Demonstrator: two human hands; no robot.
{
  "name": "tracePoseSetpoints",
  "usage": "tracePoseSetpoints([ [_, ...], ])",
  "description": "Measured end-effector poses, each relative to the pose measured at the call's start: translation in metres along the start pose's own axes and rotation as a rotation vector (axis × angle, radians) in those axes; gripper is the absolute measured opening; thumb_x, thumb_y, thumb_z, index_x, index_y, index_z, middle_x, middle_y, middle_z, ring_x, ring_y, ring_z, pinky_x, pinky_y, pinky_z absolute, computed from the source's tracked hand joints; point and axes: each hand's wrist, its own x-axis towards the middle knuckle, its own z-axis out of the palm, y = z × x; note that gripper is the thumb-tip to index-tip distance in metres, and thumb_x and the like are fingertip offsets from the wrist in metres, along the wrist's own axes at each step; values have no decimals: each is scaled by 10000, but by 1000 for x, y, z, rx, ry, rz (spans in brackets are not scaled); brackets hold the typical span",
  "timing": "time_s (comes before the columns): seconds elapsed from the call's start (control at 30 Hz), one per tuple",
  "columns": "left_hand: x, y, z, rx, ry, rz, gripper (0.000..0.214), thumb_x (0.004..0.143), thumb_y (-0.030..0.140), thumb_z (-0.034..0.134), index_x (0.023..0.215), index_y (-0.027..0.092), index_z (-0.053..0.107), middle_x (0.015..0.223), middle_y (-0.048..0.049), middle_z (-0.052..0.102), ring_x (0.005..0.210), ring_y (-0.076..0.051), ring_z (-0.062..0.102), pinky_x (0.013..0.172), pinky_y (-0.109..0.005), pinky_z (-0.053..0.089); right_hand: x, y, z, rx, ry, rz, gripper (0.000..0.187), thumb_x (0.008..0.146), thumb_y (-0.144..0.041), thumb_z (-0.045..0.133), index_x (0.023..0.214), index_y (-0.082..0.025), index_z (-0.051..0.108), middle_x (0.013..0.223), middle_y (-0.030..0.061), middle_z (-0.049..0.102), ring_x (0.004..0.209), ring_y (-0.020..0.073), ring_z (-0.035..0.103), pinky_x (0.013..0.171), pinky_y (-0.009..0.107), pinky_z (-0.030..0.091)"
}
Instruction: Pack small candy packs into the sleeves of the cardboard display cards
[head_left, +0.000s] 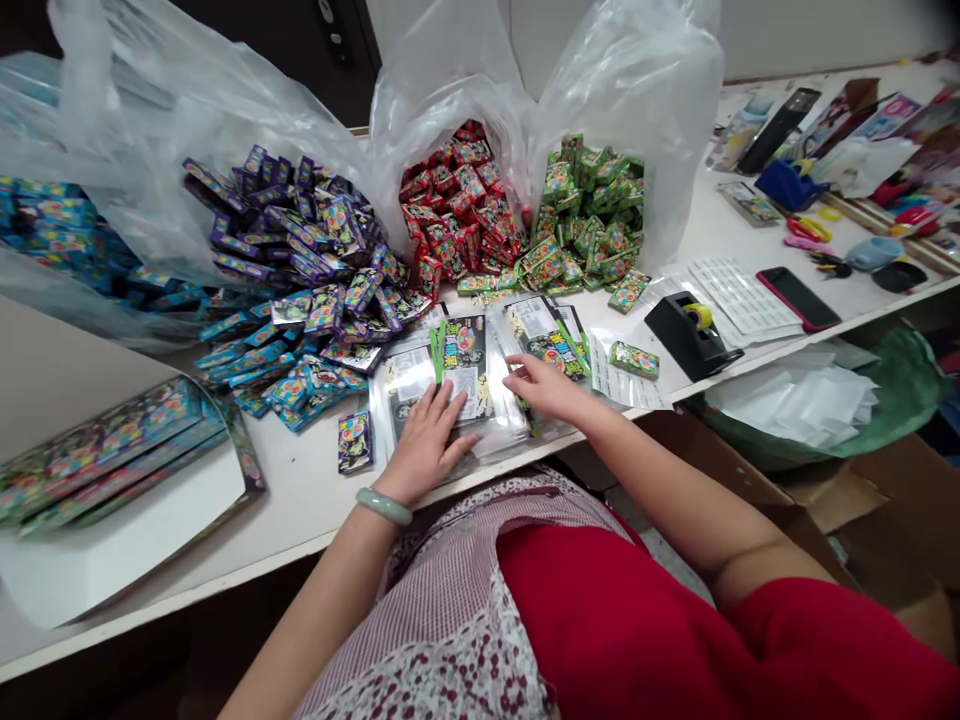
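My left hand (pixel 431 440) lies flat with fingers spread on a stack of clear plastic sleeves (pixel 495 432) that hold printed cards. A black and green printed card (pixel 466 345) shows at the top of this stack. At the stack's right edge is my right hand (pixel 546 385), its fingers curled and thumb and fingertips close together; whether a sleeve edge sits between them I cannot make out. Behind it lie more printed sleeves (pixel 536 318). A small purple box (pixel 355 442) lies left of my left hand, and a small green box (pixel 634 359) rests on a label sheet to the right.
Behind the sleeves stand plastic bags with purple boxes (pixel 300 235), red boxes (pixel 465 200) and green boxes (pixel 592 205). Blue boxes (pixel 262 350) are heaped at left, near an open carton (pixel 150 540). A tape dispenser (pixel 690 335) and phone (pixel 799 298) lie right.
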Motion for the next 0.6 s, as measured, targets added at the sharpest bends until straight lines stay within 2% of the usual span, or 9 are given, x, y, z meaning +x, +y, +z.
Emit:
tracePoseSetpoints([
  [0.1,-1,-4,-1,-27,-9,27,734,889,580,401,1484,209,183,1575,-129,134,1453,-301,87,1154,-522,160,-2,-9,-4,408,-46,87,399,898,-228,536,1275,-118,466,1072,122,649,871,161,654,798,309,529],
  [0.17,-1,-6,-1,-58,-8,44,928,802,630,527,1496,191,95,1574,-163,102,1448,-330,98,1149,-533,166,-5,-22,-4,671,-106,138,359,918,-194,502,1266,-119,459,1052,111,650,779,118,655,752,269,540],
  [0.23,-1,-7,-1,-97,29,50,1112,704,632,648,1497,173,18,1565,-194,107,1436,-354,138,1141,-535,197,-7,-38,-1,804,-182,154,320,918,-162,501,1235,-121,480,1034,96,652,699,86,643,709,235,541],
  [0.27,-1,-7,-1,-119,55,53,1134,691,608,674,1495,167,7,1557,-200,135,1426,-357,172,1135,-531,218,-7,-45,1,819,-223,148,303,915,-145,504,1217,-120,493,1025,88,653,669,74,635,683,220,539],
  [0.33,-1,-6,-1,-160,99,68,1020,741,546,656,1491,169,75,1529,-189,231,1395,-352,258,1117,-525,263,-3,-58,7,787,-303,120,276,917,-123,497,1193,-116,515,1006,78,658,634,62,624,637,199,528],
  [0.4,-1,-4,-1,-183,121,87,834,801,503,602,1464,183,210,1488,-166,321,1354,-347,330,1099,-530,293,3,-65,12,711,-385,82,250,932,-129,472,1172,-110,537,978,78,668,638,66,623,630,198,522],
  [0.47,-1,-4,-1,-185,135,92,750,825,491,573,1445,197,269,1474,-154,348,1346,-348,340,1097,-531,298,11,-64,14,594,-428,46,229,941,-151,459,1135,-114,574,965,84,682,683,87,633,664,223,528],
  [0.53,-2,-3,-1,-177,149,81,790,832,487,566,1472,202,199,1504,-152,299,1382,-343,283,1115,-522,277,18,-57,14,416,-376,-9,212,925,-154,487,1091,-128,616,985,87,693,772,118,648,736,261,530],
  [0.6,-3,-3,-1,-155,145,65,862,838,492,557,1495,197,82,1546,-161,199,1419,-338,204,1130,-524,246,22,-44,8,211,-208,-123,215,908,-160,514,1084,-148,636,1068,86,684,927,149,644,850,291,503],
])
